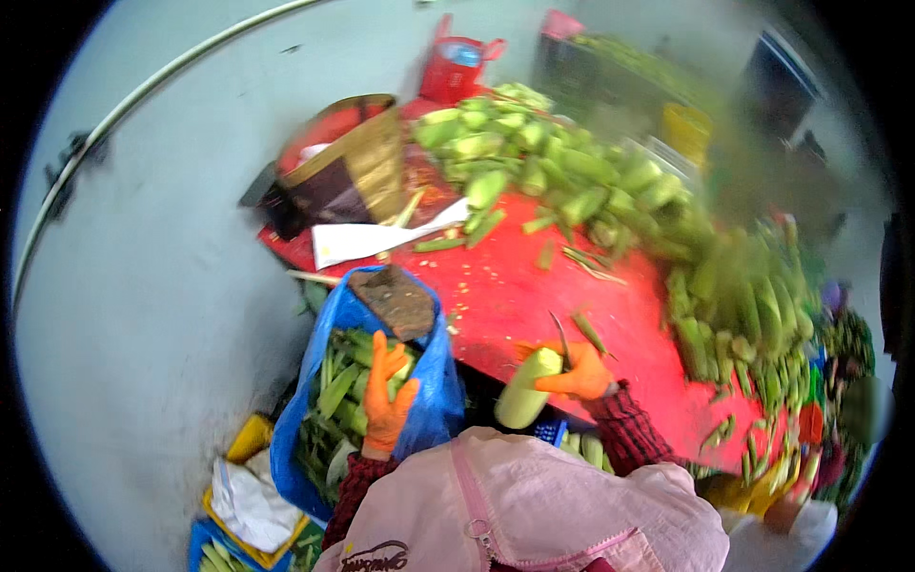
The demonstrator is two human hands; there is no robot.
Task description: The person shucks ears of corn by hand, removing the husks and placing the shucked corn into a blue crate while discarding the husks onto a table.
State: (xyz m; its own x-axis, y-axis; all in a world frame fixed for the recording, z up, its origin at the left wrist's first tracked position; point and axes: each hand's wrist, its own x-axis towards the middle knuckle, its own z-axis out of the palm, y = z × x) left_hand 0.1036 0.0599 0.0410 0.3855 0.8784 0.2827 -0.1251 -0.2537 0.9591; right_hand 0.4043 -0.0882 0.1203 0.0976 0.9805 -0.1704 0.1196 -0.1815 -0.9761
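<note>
- Pale-green, cylindrical corn ear (519, 394) slants in the orange-gloved right hand (579, 375), near end angled left.
- Orange-gloved left hand (386, 405) spreads wide, well apart, over the blue plastic bag (436, 396).

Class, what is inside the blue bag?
Green husks and leaves show inside the blue bag, partly hidden by the left hand. Whatever lies beneath this top layer is covered.

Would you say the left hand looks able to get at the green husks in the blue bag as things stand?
Most likely yes: the left hand is open, appears empty, and is over the open blue bag, with nothing visible blocking its way to the green husks inside.
</note>
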